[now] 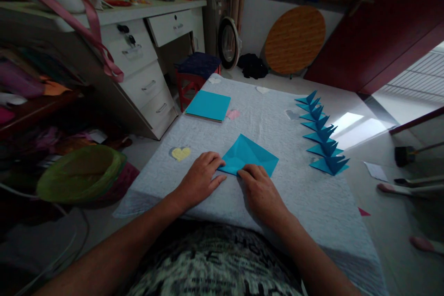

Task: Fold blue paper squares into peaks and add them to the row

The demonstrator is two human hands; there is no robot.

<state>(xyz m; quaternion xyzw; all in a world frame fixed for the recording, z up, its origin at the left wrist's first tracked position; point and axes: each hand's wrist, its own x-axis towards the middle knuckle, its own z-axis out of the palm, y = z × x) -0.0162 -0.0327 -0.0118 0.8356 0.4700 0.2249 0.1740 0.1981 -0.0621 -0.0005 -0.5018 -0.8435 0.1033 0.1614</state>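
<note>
Head view shows turquoise paper [248,152], crease-lined, one corner pointing away; left grip [200,173] spread; whether right grip [261,190] pinches cannot be told.

Two bare forearms slant inward over the near edge of the tabletop [159,180], the left forearm [142,236] from the lower left, the right forearm [305,249] from the lower right. The left hand [203,175] lies low, palm down, its fingers [211,157] close together and gently bent, the thumb [218,182] set apart and pointing right. The right hand [261,192] is just beside it, not touching, palm down with knuckles raised and fingers curled leftward (its thumb is hard to make out). Both hands are nearer the tabletop's near edge than its far one. The torso [215,259] sits centred behind them, close to that near edge.
</note>
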